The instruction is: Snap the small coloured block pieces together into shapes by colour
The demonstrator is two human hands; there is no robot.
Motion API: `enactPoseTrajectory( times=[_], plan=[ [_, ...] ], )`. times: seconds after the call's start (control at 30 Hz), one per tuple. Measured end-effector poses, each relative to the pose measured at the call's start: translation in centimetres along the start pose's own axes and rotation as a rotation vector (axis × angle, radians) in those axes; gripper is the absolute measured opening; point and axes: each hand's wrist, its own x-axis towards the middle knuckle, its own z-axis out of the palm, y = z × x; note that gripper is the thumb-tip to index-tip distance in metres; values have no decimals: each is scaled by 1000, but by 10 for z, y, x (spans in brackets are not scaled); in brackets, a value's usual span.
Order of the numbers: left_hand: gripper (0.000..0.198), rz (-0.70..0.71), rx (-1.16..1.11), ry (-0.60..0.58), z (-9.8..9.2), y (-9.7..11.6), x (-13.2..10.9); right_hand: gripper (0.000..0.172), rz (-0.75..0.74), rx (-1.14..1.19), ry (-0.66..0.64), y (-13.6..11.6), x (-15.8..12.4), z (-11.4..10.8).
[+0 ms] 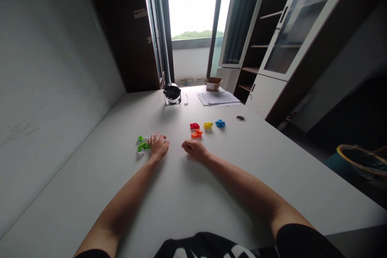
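Note:
My left hand (159, 146) lies low over the white table (178, 193), fingers spread and partly bent. Its fingertips are beside a loose group of small green plastic pieces (143, 145) and white pieces (141, 152), and partly cover some of them. My right hand (195, 149) rests on the table with its fingers curled in; whether anything is inside them is hidden. Just beyond it sits a small cluster of orange pieces (196, 134). Behind that, red pieces (194, 125), yellow pieces (208, 125) and blue pieces (220, 123) form a row of separate clusters.
At the far edge stand a round black device on a bracket (172, 93), a thin cable (186, 100), paper sheets (218, 98) and an open cardboard box (213, 84). A cable hole (240, 118) is at the right. The wall (60, 100) borders the left; glass-door cabinets (284, 44) stand right.

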Motion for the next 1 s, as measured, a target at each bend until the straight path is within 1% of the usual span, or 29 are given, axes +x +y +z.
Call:
enactPoseTrajectory(
  times=[0.13,0.2,0.3,0.37,0.43,0.5,0.6,0.67,0.83,0.9,1.0],
  plan=[
    [19,91,20,-7,-4,3,-1,15,-8,-27,-2,-1,-1,0],
    [19,168,6,-15,-6,6,-2,14,-5,-32,1,0,0,0],
    [19,311,-62,-66,-10,13,-4,14,3,-41,6,1,0,1],
    [19,372,-90,-83,-12,17,-6,14,7,-49,12,1,0,1],
    [19,362,-76,-61,-14,19,-8,14,13,-55,16,1,0,1],
    [20,310,-46,-37,-15,19,-8,15,23,-59,17,1,0,0],
    [21,269,-44,-71,-16,17,-7,16,38,-63,12,-1,1,-1],
    [19,305,-78,-116,-17,16,-6,16,44,-69,8,-1,1,-2],
    [16,481,-156,-217,-22,23,-10,15,58,-76,6,-3,0,-3],
    [15,506,-186,-234,-24,26,-11,15,65,-74,17,-3,0,-3],
    [12,508,-250,-245,-26,27,-12,15,91,-63,38,-3,-1,-4]
  ],
)
